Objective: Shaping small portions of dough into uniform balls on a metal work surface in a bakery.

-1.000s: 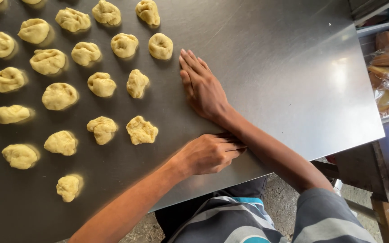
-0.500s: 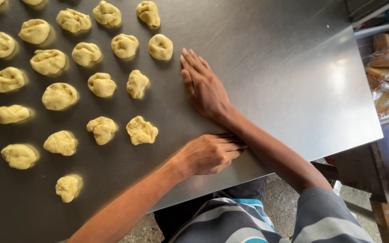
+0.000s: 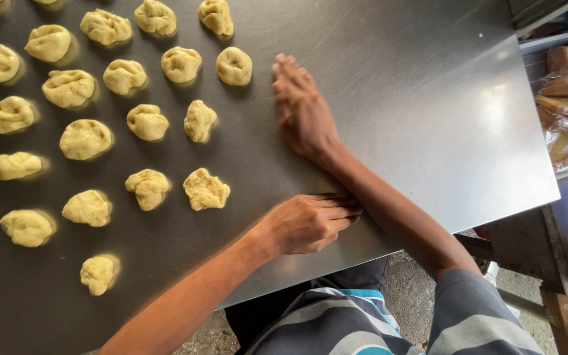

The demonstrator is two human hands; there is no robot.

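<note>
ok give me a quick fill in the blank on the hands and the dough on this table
1. The right hand lies ____ on the steel table, palm down.
2. The left hand rests near the table's ____ edge.
3. The dough pieces all lie to the ____ of both hands.

Missing words: flat; front; left

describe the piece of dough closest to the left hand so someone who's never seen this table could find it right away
On the steel table, pale dough lumps lie in rows over its left part. Follow the front edge to the left hand, resting curled on the metal. The dough lump just left of and slightly above it is the one: ragged and flattish, at the right end of its row, with a rounder lump on its left.
</note>
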